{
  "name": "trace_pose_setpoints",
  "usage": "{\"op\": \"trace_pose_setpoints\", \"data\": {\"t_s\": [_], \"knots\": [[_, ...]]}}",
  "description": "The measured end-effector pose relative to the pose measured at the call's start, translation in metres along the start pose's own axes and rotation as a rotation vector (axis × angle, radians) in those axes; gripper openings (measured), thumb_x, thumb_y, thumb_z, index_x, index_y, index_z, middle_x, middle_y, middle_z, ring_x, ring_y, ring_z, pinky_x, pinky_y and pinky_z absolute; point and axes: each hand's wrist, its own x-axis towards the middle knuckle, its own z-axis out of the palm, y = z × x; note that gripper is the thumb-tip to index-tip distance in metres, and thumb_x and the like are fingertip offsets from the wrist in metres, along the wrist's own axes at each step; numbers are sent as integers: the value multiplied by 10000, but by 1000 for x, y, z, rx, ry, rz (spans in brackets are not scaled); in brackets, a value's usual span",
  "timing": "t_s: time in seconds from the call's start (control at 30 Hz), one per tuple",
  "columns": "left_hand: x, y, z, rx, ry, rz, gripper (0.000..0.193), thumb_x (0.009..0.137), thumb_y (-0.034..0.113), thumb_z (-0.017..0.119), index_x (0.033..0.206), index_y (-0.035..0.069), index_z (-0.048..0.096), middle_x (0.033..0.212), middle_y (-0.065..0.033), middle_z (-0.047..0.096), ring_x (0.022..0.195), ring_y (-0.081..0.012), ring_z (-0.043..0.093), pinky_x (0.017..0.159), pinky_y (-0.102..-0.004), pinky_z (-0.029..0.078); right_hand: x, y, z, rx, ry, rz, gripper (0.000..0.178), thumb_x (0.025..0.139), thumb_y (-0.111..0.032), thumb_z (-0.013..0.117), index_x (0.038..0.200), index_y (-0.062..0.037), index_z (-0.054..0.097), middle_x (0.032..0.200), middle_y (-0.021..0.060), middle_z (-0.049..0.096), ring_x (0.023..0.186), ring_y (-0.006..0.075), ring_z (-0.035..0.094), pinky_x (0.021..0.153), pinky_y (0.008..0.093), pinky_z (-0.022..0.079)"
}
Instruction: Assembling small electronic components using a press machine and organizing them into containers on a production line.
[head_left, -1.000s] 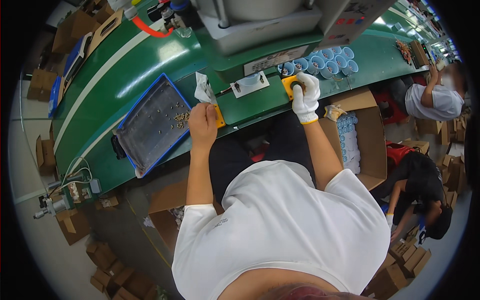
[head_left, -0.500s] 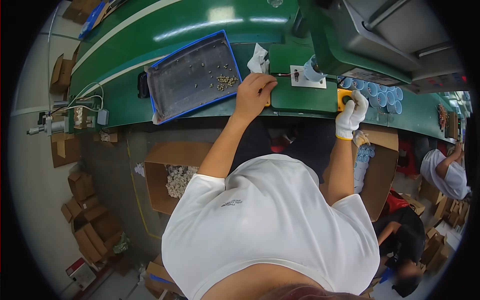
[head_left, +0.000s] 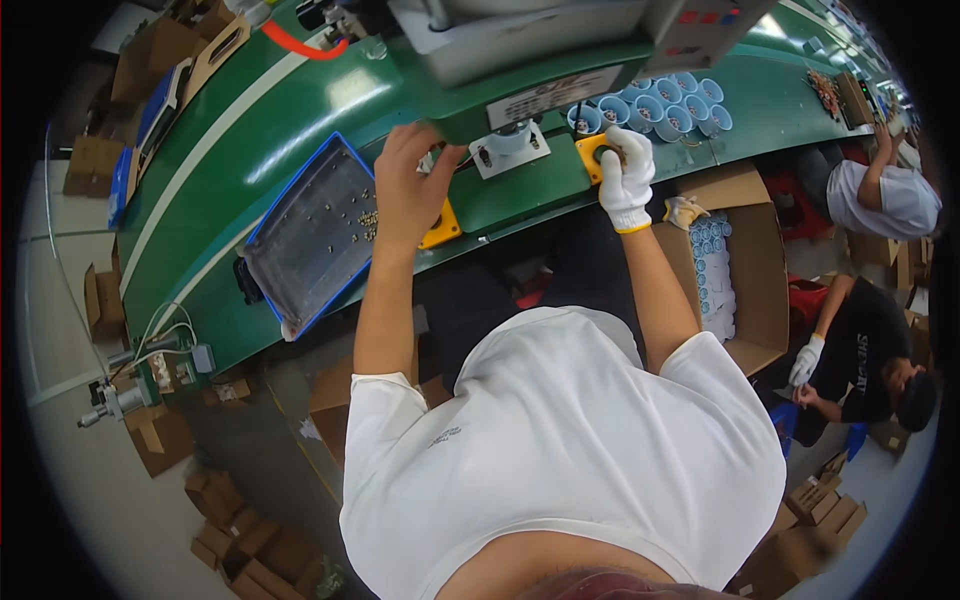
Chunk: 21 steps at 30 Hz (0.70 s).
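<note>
My bare left hand (head_left: 408,188) is over the bench beside a yellow button box (head_left: 440,228), its thumb apart from its bent fingers. By the thumb tip a thin wire runs to a white plate (head_left: 512,155) on a green base. A light-blue cup (head_left: 508,138) stands on that plate, its top hidden under the green press head (head_left: 555,95). My right hand (head_left: 628,178), in a white knitted glove, closes around the dark button of a second yellow button box (head_left: 590,160) at the base's right side.
A blue-rimmed tray (head_left: 300,240) with small brass-coloured parts lies left. Several light-blue cups (head_left: 672,122) stand to the right. An open carton (head_left: 765,280) of cups and a cardboard box (head_left: 330,400) flank my lap. Two people (head_left: 880,185) are at the right.
The view has swung, shifting the bench leftward and tilting it. My left hand's thumb has spread away from its fingers. The press head now covers the cup's top. My right hand stays at the button box.
</note>
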Motion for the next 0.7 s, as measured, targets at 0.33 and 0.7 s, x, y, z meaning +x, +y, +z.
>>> {"op": "trace_pose_setpoints", "data": {"t_s": [0.33, 0.7], "knots": [[54, 1, 27, -35, -405, -256, 320, 891, 162, 907, 1175, 47, 813, 1072, -107, 820, 938, -227, 766, 846, -371, 617, 2, -6, -4, -5, 23, -21, 294, 998, -68, 663, 1288, -34, 693, 1237, 161, 676, 1026, 300, 691, 897, 392, 582], [59, 21, 13, -19, -408, -186, 350, 901, 121, 891, 1224, 32, 793, 1099, -151, 818, 939, -258, 787, 844, -395, 625, 8, -10, -2, 25, 28, -38, 304, 976, -81, 706, 1280, -60, 702, 1199, 146, 698, 994, 327, 680, 862, 428, 562]]}}
